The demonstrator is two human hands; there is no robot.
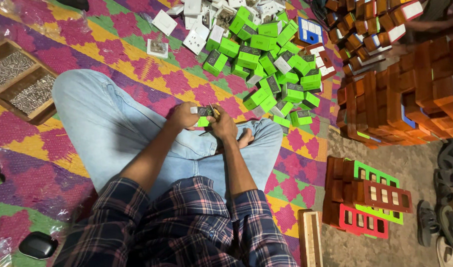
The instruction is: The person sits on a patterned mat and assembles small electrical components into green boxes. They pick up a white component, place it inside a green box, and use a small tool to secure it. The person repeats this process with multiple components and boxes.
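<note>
I sit cross-legged in light blue jeans on a patterned mat. My left hand [183,115] holds a small green and black box [203,114] above my knees. My right hand [223,123] is closed on a thin tool [212,110] whose tip touches the box. Both hands meet over my lap. A heap of the same small green boxes [266,59] lies just beyond my hands, with white switch plates [194,22] behind it.
A wooden tray of metal screws [19,79] sits at the left. Stacked brown wooden boxes [409,94] rise at the right, and wooden frames in green and red [375,200] lie below them. Sandals [446,207] rest at the far right. A black case [37,244] lies bottom left.
</note>
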